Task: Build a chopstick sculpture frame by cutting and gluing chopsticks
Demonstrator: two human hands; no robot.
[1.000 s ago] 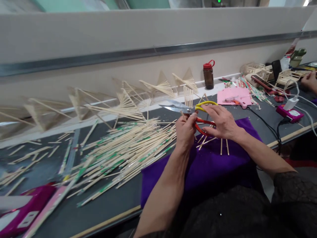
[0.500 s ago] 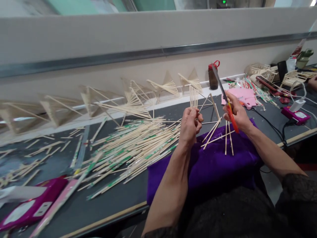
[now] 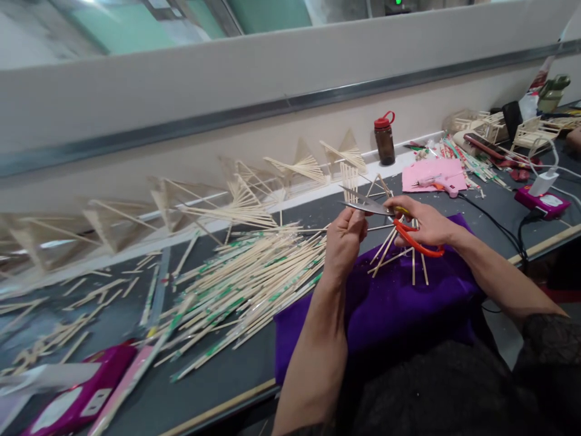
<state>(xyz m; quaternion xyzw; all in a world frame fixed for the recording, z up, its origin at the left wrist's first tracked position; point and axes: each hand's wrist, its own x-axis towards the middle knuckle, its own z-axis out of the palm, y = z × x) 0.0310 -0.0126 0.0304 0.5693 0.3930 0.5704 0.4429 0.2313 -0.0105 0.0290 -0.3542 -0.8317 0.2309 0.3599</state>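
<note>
My left hand (image 3: pixel 344 245) is closed on a small bundle of thin wooden sticks (image 3: pixel 349 177) whose upper ends stand up in a row above the fingers. In my right hand (image 3: pixel 424 223) is a pair of scissors (image 3: pixel 368 204) with red-orange handles. Its blades are parted and point left, crossing in front of the sticks just above my left fingertips. Below the scissors, several loose sticks (image 3: pixel 385 257) lie crossed on a purple cloth (image 3: pixel 318 321). Behind my hands stands a stick frame (image 3: pixel 382 181), partly covered by them.
A large pile of sticks (image 3: pixel 254 272), some in wrappers, spreads to the left. Stick-built fan shapes (image 3: pixel 297 166) line the wall. A red-lidded bottle (image 3: pixel 385 142), a pink glue gun (image 3: pixel 442 181) and a magenta power strip (image 3: pixel 542 203) with cables stand beyond my right hand.
The scissors have swung from upright to nearly level, their blades parting and coming to the sticks at my left hand. My right hand has lowered slightly and turned. My left hand keeps its hold.
</note>
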